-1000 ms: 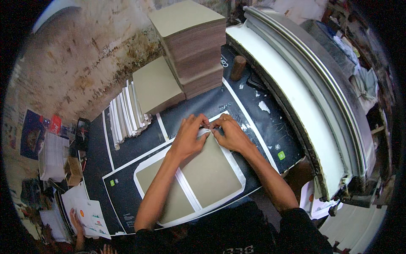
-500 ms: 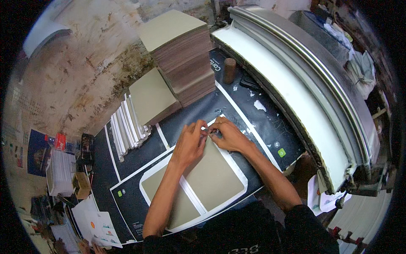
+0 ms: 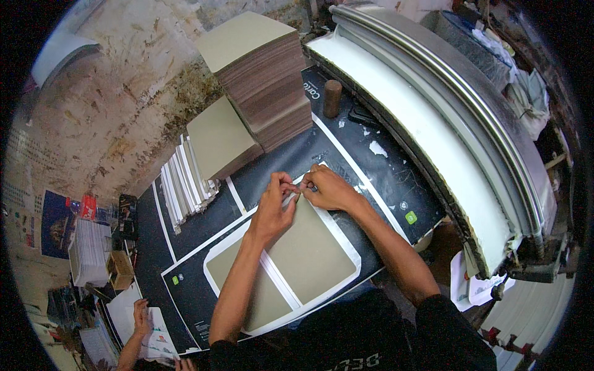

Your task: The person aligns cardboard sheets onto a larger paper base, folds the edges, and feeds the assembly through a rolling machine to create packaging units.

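Observation:
On the dark table mat lies a book cover [image 3: 311, 256]: two grey boards on a white sheet with cut corners, a white strip [image 3: 276, 279] between them. At its far edge my left hand [image 3: 273, 207] is closed, thumb and fingers bent together over the white margin. My right hand [image 3: 329, 188] meets it there, fingertips pinched near the far corner. The fingertips almost touch; whatever they pinch is too small or hidden to make out. My left forearm passes over the left board.
Beyond the cover stand a tall stack of grey boards [image 3: 266, 86], a lower stack [image 3: 223, 133] and a bundle of white strips [image 3: 185, 182]. A brown cylinder [image 3: 332, 99] stands near a long white-topped machine [image 3: 421, 148]. Another person's hand [image 3: 142, 318] rests by printed sheets [image 3: 158, 337].
My hands stay at the cover's far edge; the left fingers have shifted and bent a little, the right has turned slightly. Another person's hand and forearm have come over the printed sheets at lower left.

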### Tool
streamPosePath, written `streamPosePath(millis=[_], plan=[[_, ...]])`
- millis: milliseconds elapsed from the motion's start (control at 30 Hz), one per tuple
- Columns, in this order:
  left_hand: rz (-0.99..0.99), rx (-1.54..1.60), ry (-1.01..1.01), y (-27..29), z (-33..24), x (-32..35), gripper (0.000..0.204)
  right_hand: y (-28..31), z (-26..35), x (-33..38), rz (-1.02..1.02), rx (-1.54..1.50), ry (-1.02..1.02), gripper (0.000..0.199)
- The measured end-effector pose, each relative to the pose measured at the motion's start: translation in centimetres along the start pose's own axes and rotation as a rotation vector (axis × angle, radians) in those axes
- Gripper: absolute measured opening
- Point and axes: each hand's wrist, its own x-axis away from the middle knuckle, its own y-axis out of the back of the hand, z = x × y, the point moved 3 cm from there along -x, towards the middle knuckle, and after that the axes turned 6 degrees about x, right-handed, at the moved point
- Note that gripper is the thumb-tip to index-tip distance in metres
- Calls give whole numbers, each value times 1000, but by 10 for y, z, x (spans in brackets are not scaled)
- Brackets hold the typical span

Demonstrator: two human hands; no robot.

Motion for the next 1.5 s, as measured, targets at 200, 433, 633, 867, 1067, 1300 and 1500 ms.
streamPosePath(millis=[200, 433, 633, 867, 1067, 1300, 1500], plan=[[-58, 14, 17, 1, 8, 5, 49, 3, 4, -5, 93, 56, -37, 21], [-50, 8, -11, 1, -1, 11, 43, 6, 1, 0, 37, -24, 17, 19], [111, -124, -45, 6, -5, 19, 45, 7, 1, -2, 133, 5, -14, 22], [133, -321, -5, 10, -18, 33, 62, 18, -12, 9, -27, -516, -211, 33], [162, -421, -73, 2, -13, 33, 72, 15, -26, 17, -194, -802, -200, 32], [122, -335, -25, 7, -23, 24, 76, 18, -19, 19, -168, -758, -250, 32], [183, -359, -19, 3, -15, 26, 78, 13, -25, 19, -192, -788, -221, 29]])
